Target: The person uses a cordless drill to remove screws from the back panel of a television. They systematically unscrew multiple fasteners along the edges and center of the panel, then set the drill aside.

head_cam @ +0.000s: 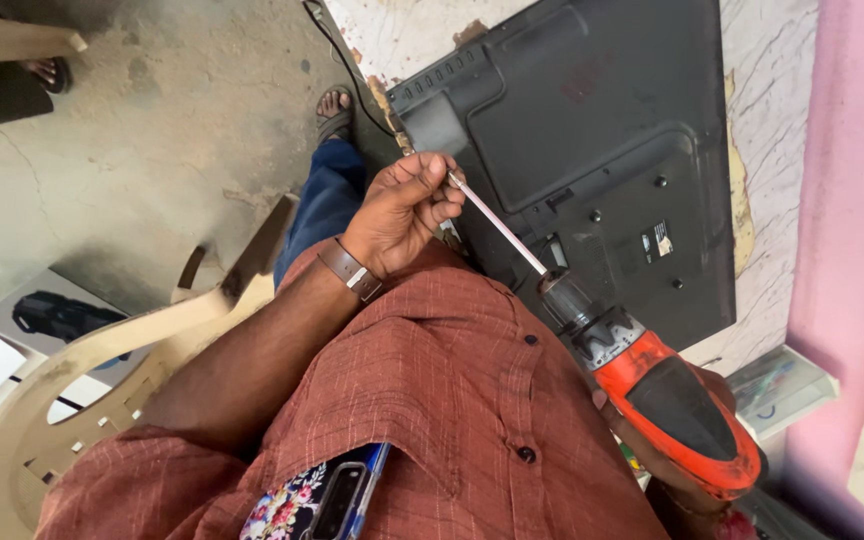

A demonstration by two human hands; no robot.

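Observation:
My left hand [402, 210], with a brown strap on the wrist, pinches the tip of a long thin screwdriver bit [502, 225]. The bit sits in the chuck of an orange and black cordless drill [652, 385]. My right hand [652, 462] grips the drill from below and is mostly hidden by it. Behind the bit, a dark grey flat-screen television [592, 130] lies face down, its back panel and screws showing.
The television rests on a white marbled table [772, 90]. A beige plastic chair [102, 360] stands at the left, with a white box [42, 320] on the concrete floor beside it. Another person's sandalled foot [47, 72] is at top left. A pink wall [852, 200] runs along the right.

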